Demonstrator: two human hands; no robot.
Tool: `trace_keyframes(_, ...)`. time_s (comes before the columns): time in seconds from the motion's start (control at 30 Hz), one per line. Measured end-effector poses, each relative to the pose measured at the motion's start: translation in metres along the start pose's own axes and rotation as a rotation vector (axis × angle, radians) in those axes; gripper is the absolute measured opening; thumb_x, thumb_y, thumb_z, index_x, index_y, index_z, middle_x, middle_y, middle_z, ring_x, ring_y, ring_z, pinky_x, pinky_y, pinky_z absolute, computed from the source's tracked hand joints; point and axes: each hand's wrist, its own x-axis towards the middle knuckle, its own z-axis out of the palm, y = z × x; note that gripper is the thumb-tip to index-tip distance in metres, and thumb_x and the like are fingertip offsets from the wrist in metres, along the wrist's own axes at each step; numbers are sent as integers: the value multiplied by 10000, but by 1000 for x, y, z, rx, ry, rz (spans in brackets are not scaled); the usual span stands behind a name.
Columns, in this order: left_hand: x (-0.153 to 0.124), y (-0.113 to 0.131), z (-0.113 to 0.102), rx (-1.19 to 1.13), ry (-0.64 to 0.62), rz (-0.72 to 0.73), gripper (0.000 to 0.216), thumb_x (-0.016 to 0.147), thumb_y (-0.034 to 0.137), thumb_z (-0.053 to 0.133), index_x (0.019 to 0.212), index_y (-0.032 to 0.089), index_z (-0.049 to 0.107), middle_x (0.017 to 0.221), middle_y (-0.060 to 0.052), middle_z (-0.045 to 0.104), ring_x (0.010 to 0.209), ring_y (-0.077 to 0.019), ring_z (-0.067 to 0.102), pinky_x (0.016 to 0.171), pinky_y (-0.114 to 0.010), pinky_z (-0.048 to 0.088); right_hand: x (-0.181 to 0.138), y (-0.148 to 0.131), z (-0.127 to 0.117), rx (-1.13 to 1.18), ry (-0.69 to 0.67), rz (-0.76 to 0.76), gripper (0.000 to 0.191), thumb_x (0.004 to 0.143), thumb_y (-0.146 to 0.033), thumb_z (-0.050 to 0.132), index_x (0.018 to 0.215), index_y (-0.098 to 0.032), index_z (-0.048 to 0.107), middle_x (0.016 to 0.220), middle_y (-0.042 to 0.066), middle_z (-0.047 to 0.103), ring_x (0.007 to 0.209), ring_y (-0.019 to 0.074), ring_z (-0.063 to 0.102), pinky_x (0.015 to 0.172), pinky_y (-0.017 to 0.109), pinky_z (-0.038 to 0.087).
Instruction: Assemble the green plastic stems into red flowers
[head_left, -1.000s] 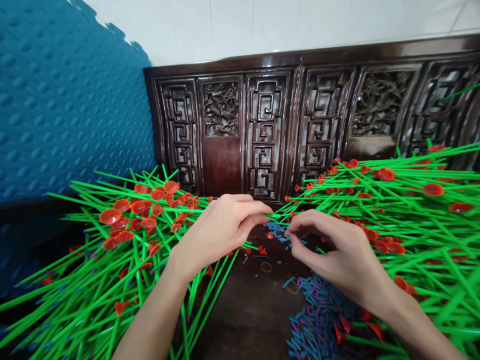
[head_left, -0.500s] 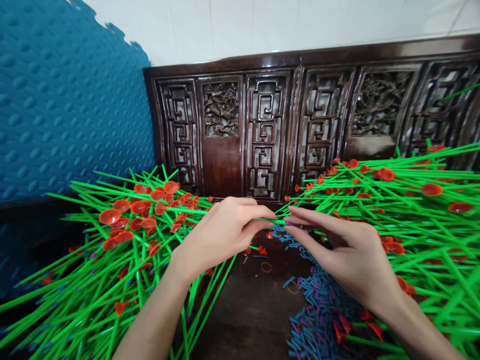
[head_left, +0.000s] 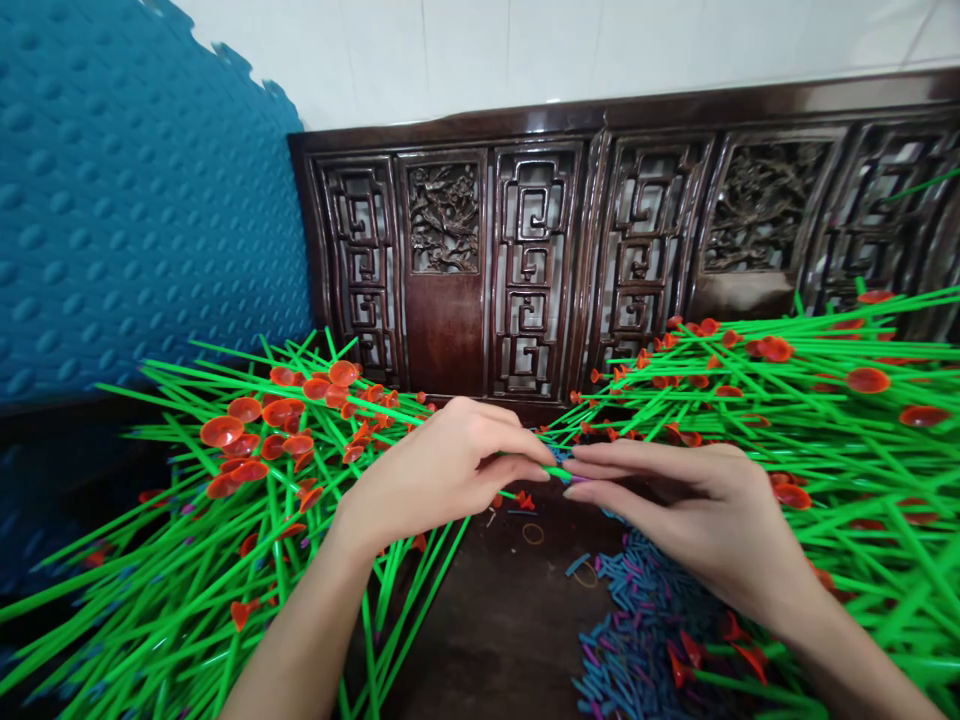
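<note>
My left hand (head_left: 450, 475) is closed in a pinch on a green plastic stick (head_left: 557, 472), whose end pokes out past the fingertips. My right hand (head_left: 697, 515) pinches a small purple tube piece (head_left: 577, 479) right at that stick end; whether it sits around the end or only against it, I cannot tell. The stick's other part is hidden behind my left hand. Below my right hand lies a heap of short blue and purple tube pieces (head_left: 637, 600).
Piles of green sticks with orange-red cups lie on the left (head_left: 187, 560) and right (head_left: 847, 420). A carved dark wood backrest (head_left: 446, 330) stands behind. At left is a blue studded foam mat (head_left: 150, 220). A rubber band (head_left: 533, 534) lies on the dark wooden seat (head_left: 502, 610).
Both hands' fingertips have dropped slightly, the right ones more. The stick end now tilts downward to the right, and the purple piece has come lower with it.
</note>
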Motion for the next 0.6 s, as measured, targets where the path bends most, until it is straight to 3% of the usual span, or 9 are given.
trace_keyframes(0.1,1,4,-2,-62,12,22,131,900,176,665,969,182,777,779,-2,740,670,-96,647,673,-208,477,0,-4,-2,28,51,-34,103,770,-239,808,873,-246,795,834,-11,794,664,192,763,658,246,660)
trace_keyframes(0.23,0,7,-4,-80,5,32,132,884,133,675,949,169,784,786,-2,758,668,-91,659,668,-200,479,1,-5,-3,-8,75,-236,122,793,-187,789,898,-248,793,834,-12,797,655,169,759,626,218,647)
trace_keyframes(0.33,-2,9,-8,-111,-72,45,136,867,90,679,926,142,790,806,-22,774,673,-91,671,652,-186,479,-1,-2,-2,55,-10,-286,138,783,-207,805,918,-229,791,823,1,798,697,174,765,635,203,635)
trace_keyframes(0.6,-2,6,-9,-301,-398,107,127,847,73,690,920,114,786,815,-69,781,684,-118,698,648,-196,509,-10,-3,5,465,-361,-152,347,679,-177,875,1008,-239,786,737,1,751,636,128,695,577,202,559)
